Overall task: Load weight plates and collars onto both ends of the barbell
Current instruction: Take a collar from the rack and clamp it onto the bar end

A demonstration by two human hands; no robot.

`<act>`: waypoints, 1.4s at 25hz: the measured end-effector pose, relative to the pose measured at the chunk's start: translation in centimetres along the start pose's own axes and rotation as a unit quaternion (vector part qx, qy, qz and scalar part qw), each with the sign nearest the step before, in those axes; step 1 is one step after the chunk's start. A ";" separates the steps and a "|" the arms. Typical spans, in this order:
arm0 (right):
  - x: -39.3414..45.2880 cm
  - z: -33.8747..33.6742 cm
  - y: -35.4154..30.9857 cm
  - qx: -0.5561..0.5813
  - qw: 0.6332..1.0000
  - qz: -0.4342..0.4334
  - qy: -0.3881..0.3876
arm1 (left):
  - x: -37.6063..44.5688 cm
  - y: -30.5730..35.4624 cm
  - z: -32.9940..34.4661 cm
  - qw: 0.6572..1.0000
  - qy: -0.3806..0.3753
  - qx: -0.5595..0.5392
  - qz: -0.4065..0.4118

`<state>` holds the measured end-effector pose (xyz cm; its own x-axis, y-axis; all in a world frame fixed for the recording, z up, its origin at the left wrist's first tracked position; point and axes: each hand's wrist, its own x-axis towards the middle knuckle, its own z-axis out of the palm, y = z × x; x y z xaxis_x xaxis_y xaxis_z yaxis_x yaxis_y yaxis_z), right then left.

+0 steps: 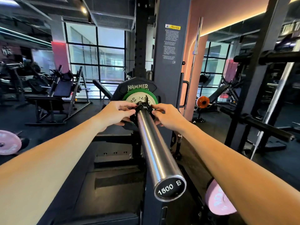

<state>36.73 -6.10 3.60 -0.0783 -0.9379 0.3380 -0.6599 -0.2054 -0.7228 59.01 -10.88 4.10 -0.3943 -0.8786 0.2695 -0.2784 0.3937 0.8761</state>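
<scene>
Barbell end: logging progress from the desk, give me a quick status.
Left hand and right hand both pinch the black collar on the barbell sleeve. Collar sits against the green-rimmed plate, black plate behind. Nothing in the way.

Hands (pixel 116 111) cover most of collar (pixel 143 108); its clamp state can't be told. Plates (pixel 138 90) partly behind hands. Pink plate (pixel 217 202) cut by arm. Rack label (pixel 171 44) unreadable.

A dark rack upright (pixel 170 51) stands centre, bearing a warning label (pixel 172 43). A spare chrome bar (pixel 197 41) stands upright beside a pink pillar (pixel 197 88). Left of the upright, adjustable benches (pixel 62 93) stand on the black floor (pixel 14 117) before tall grid windows (pixel 95 51). Right, a mirror (pixel 215 65) fills the wall.
</scene>
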 end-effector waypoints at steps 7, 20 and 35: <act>3.1 -0.1 0.6 -0.028 0.999 -0.002 -0.025 | 2.4 0.1 0.0 0.999 0.021 0.021 -0.027; 4.8 0.5 -2.3 0.050 0.995 0.078 0.046 | 2.9 0.4 -0.8 0.999 0.005 0.029 -0.036; 5.9 -0.5 1.1 0.499 0.818 0.256 -0.131 | 3.3 -0.3 -0.3 0.999 0.018 0.038 -0.028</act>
<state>35.18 -11.70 5.06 0.0949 -0.9733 -0.2089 0.3574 0.2291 -0.9054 58.02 -13.94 4.84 -0.3446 -0.9083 0.2370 -0.3643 0.3621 0.8580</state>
